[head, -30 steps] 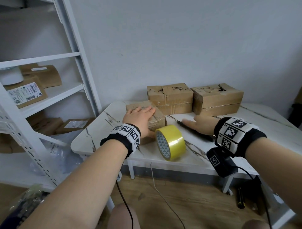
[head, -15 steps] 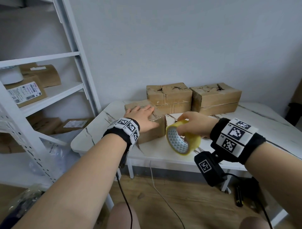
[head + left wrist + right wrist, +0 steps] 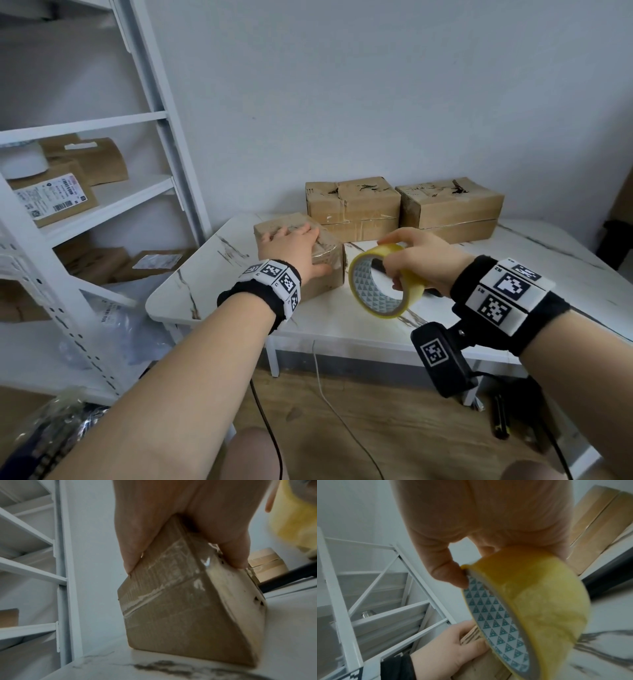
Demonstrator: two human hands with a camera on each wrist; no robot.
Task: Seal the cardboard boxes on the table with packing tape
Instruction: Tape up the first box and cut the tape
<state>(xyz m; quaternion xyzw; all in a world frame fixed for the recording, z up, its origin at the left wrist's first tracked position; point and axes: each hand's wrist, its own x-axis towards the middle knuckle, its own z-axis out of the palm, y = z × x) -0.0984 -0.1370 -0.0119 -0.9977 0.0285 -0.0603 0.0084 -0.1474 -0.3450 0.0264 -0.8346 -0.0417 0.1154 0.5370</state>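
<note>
A small brown cardboard box (image 3: 329,270) with old clear tape on it sits at the left of the white marble table (image 3: 325,329). My left hand (image 3: 291,240) lies over its top, fingers on the far side and thumb down the near side, gripping it; the left wrist view shows the box (image 3: 180,608) held between thumb and fingers (image 3: 130,561). To its right, my right hand (image 3: 394,263) holds a yellow packing tape roll (image 3: 364,284) above the table, thumb on the rim and fingers through the core. The roll (image 3: 539,601) fills the right wrist view.
Two larger taped cardboard boxes (image 3: 352,205) (image 3: 448,209) stand against the wall at the table's back. A dark slim object (image 3: 433,293) lies on the table behind the roll. A white shelf rack (image 3: 102,205) with parcels stands to the left. Cables run over the floor.
My right hand left the table, took the tape roll and lifted it off the surface. My left hand stayed on the small box.
</note>
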